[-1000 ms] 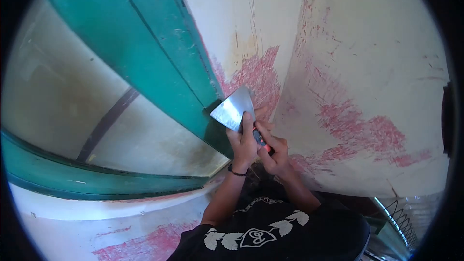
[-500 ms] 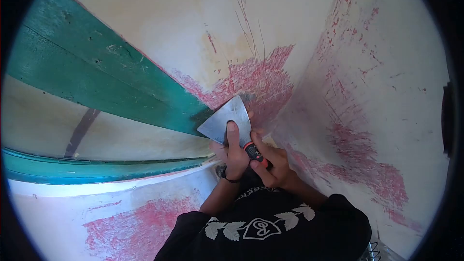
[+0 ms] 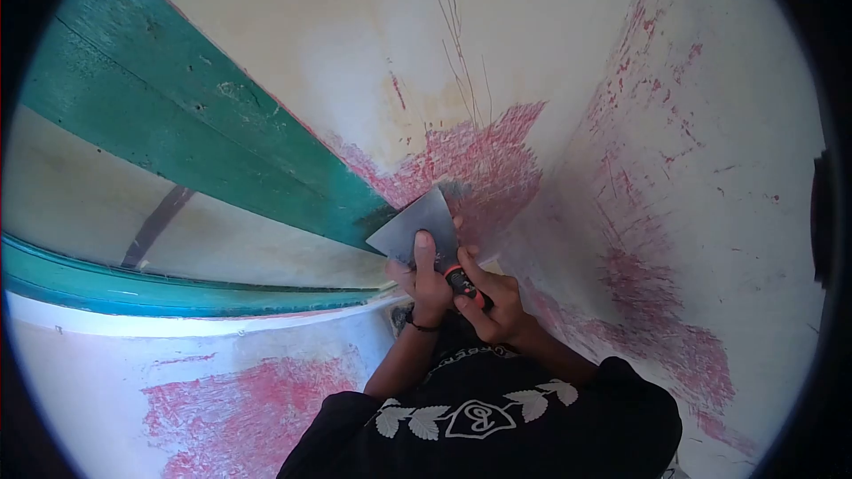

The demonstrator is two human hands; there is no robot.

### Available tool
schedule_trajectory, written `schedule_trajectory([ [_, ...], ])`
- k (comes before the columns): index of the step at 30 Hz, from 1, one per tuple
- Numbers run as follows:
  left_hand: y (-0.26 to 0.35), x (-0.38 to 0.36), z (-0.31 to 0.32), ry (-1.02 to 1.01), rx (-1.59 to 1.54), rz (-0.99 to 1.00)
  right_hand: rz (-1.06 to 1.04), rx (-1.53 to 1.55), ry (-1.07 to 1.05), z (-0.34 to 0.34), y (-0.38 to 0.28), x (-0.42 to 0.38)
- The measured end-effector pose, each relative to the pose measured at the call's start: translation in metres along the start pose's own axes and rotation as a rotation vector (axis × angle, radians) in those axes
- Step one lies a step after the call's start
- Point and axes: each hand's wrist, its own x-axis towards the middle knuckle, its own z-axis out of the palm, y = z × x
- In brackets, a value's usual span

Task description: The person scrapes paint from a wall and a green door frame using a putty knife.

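Observation:
A wide-bladed paint scraper (image 3: 414, 221) is held in front of my chest, its flat metal blade pointing up and left. My left hand (image 3: 429, 284) grips the blade, thumb laid flat on its face. The black and red handle is wrapped by the fingers of my right hand (image 3: 495, 303). Past the blade's edge, the wall shows a scraped pink patch (image 3: 479, 160) with rough streaks. The blade's left corner overlaps the end of a green painted board (image 3: 222, 142) in this view.
The right wall (image 3: 745, 151) meets the front wall in a corner and carries more pink scraped marks. A blue-green ledge (image 3: 177, 293) runs along the left, above another pink patch (image 3: 257, 399). Thin cracks (image 3: 453, 27) descend the front wall.
The view has shifted slightly, so the wall and green board sit a little lower and further right. Both hands keep the same hold on the scraper, and the blade looks darker.

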Motion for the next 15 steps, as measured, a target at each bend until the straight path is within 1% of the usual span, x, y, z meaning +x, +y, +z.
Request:
schedule_trajectory([
  [4,-0.001,0.006,-0.005,-0.059,-0.021,-0.015,0.032,0.004,-0.011,-0.002,-0.001,0.006],
  [6,0.002,0.002,0.002,-0.016,-0.039,-0.011,0.045,0.013,0.021,0.001,-0.009,0.004],
  [7,0.005,-0.001,0.004,0.009,-0.045,-0.006,0.032,0.014,0.02,0.002,-0.008,0.003],
  [10,-0.003,0.006,-0.002,-0.049,-0.008,0.036,-0.026,0.004,0.035,0.001,0.002,0.006],
  [12,-0.003,0.009,0.001,-0.049,-0.001,0.079,-0.055,-0.009,0.061,0.004,0.005,0.008],
  [15,0.002,0.003,0.003,-0.039,0.025,0.069,0.112,0.007,0.005,0.0,-0.005,0.0],
])
